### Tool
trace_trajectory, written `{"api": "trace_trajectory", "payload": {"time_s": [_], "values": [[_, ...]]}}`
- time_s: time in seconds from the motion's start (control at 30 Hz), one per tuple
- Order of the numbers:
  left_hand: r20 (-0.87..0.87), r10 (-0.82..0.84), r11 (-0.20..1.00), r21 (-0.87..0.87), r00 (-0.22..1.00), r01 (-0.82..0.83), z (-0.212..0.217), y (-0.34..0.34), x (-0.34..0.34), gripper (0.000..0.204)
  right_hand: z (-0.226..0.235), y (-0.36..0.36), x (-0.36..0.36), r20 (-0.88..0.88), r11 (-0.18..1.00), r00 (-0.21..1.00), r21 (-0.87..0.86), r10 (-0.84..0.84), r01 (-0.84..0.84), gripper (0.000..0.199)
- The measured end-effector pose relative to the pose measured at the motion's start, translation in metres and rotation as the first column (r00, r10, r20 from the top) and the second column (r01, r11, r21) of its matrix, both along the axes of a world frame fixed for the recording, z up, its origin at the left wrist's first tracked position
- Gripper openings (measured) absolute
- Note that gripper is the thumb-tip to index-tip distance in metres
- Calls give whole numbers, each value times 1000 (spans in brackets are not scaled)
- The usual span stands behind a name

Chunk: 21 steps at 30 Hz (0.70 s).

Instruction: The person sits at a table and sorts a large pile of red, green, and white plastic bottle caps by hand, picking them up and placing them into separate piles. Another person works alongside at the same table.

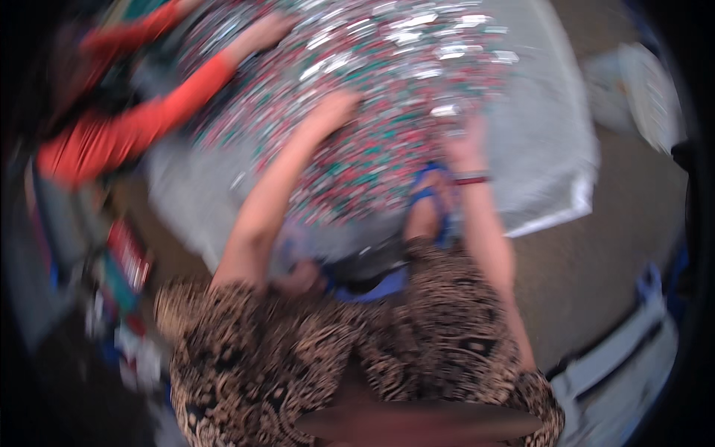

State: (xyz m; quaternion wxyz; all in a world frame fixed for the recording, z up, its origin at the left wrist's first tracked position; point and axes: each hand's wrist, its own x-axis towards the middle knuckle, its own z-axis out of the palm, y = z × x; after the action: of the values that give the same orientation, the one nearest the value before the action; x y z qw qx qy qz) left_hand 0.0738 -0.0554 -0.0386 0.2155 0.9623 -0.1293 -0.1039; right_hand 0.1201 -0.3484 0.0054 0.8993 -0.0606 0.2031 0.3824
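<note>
A wide heap of small red, green and shiny silver pieces (387,145) is spread over a pale grey sheet (540,141); motion blur hides what kind they are. My left hand (337,112) reaches into the middle of the heap, its fingers smeared. At the heap's right side is my right hand (465,145), with a dark red band (471,179) round the wrist. Its fingers are blurred too, and I cannot see whether either hand grips any pieces.
A co-worker in orange sleeves (160,112) reaches over the heap's far left. My foot in a blue sandal (428,205) stands at its near edge. A white round container (648,97) is at right, a grey slatted object (622,357) lower right, and a red package (128,255) at left.
</note>
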Motion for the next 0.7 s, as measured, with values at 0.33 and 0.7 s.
{"api": "trace_trajectory", "payload": {"time_s": [0.33, 0.7], "values": [[-641, 39, 906, -301, 767, -298, 95, 28, 1, 19, 21, -9, 16, 131, 994, 990, 96, 41, -54, 27], [20, 383, 916, 122, 923, -383, 33, -47, 21, 23, 12, -2, 10, 72, 997, 994, 22, 77, -79, 41]]}}
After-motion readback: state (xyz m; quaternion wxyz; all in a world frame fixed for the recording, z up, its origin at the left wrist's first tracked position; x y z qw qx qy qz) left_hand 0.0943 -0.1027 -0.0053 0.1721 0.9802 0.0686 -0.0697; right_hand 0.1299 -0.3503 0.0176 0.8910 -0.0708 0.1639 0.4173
